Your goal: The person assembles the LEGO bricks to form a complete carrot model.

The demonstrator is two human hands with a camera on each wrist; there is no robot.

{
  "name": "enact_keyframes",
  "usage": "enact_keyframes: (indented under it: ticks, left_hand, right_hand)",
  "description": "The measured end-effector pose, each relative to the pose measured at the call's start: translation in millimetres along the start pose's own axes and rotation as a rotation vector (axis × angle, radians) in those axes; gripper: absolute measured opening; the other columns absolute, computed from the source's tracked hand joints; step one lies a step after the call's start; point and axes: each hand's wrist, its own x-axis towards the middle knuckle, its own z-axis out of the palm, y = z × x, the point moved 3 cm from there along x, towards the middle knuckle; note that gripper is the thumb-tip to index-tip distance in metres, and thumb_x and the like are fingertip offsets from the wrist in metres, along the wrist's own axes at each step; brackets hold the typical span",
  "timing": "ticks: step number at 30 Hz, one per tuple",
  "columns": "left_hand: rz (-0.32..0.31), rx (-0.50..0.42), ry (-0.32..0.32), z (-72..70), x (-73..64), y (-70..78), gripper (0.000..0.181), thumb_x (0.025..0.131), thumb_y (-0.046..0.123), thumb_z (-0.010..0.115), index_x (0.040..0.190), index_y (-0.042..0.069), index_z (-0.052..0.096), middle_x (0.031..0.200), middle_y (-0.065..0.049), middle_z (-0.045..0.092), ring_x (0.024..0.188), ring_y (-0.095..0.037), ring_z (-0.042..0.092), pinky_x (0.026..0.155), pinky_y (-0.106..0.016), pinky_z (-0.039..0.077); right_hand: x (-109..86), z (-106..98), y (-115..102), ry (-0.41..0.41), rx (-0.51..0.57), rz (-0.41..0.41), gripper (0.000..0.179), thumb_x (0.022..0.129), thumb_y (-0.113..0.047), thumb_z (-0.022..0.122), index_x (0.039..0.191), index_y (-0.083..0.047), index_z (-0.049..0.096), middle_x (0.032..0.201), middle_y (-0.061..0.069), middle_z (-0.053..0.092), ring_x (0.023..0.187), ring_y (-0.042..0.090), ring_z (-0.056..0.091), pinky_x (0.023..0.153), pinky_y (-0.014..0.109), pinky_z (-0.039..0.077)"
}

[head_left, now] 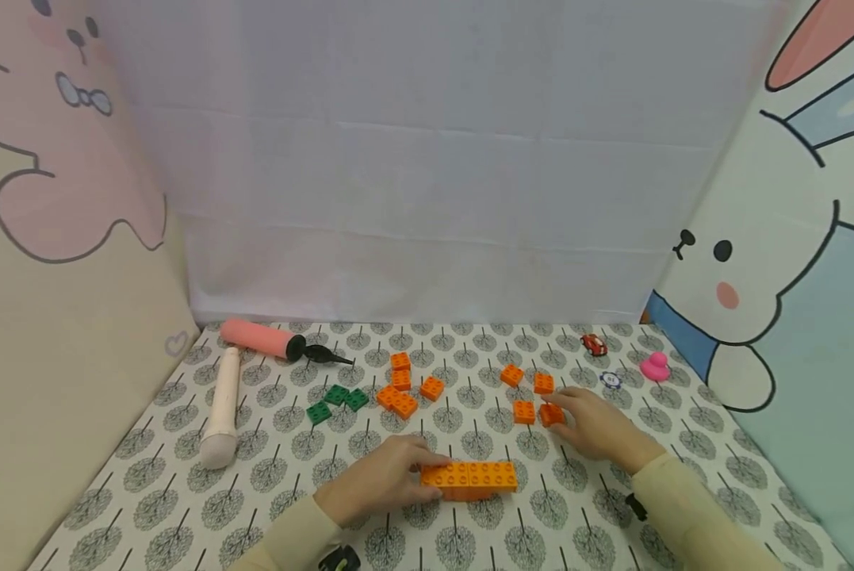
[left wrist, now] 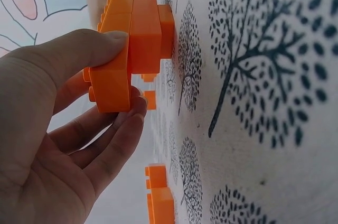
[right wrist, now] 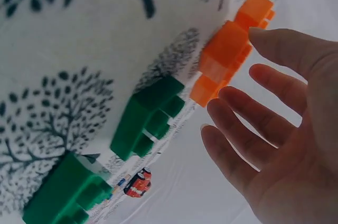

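Note:
My left hand [head_left: 391, 478] grips the left end of a stacked orange toy-brick block [head_left: 469, 476], whose top is a row of studded bricks. In the left wrist view, the thumb presses one side of the block [left wrist: 113, 89], and smaller bricks are stacked beneath it. My right hand [head_left: 589, 422] reaches over a small orange brick [head_left: 551, 415], its fingers spread around it. In the right wrist view the thumb tip is beside an orange brick [right wrist: 227, 44], and the fingers look loosely bent with nothing between them.
Loose orange bricks lie near the right hand [head_left: 523, 411] and mid-table [head_left: 401, 403]. Green bricks [head_left: 337, 395] sit further left. A pink cylinder [head_left: 258, 338] and a white tube [head_left: 223, 404] lie at left; a red toy car [head_left: 594, 344] and a pink toy [head_left: 656, 366] stand back right.

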Motion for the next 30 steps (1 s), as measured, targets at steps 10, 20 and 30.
enact_keyframes:
  ticks: [10, 20, 30]
  left_hand:
    - [0.009, -0.013, 0.016, -0.3, -0.2, 0.7, 0.044, 0.083, 0.029, 0.08, 0.125, 0.022, 0.071, 0.098, 0.013, 0.064, 0.076, -0.002, 0.053, 0.065, -0.016, 0.047]
    - [-0.018, 0.005, 0.008, -2.7, -0.9, 2.2, 0.046, 0.083, 0.032, 0.079, 0.127, 0.022, 0.069, 0.102, 0.01, 0.066, 0.081, -0.002, 0.055, 0.07, -0.015, 0.049]
    - [-0.001, 0.016, 0.012, -2.3, -2.3, 3.3, 0.046, 0.084, 0.03, 0.079, 0.127, 0.02, 0.069, 0.106, 0.007, 0.067, 0.088, 0.001, 0.055, 0.078, -0.018, 0.051]
  right_hand:
    - [5.4, 7, 5, -0.031, -0.024, -0.018, 0.039, 0.091, -0.015, 0.072, 0.127, -0.003, 0.066, 0.12, 0.02, 0.065, 0.108, 0.038, 0.063, 0.092, 0.054, 0.052]
    - [0.4, 1, 3, 0.026, 0.015, 0.015, 0.041, 0.093, -0.021, 0.071, 0.129, -0.003, 0.065, 0.128, 0.024, 0.062, 0.114, 0.044, 0.059, 0.094, 0.059, 0.049]
    - [-20.4, -16, -25, 0.138, 0.126, -0.043, 0.042, 0.091, -0.022, 0.073, 0.13, -0.01, 0.066, 0.123, 0.01, 0.065, 0.104, 0.029, 0.065, 0.086, 0.05, 0.055]
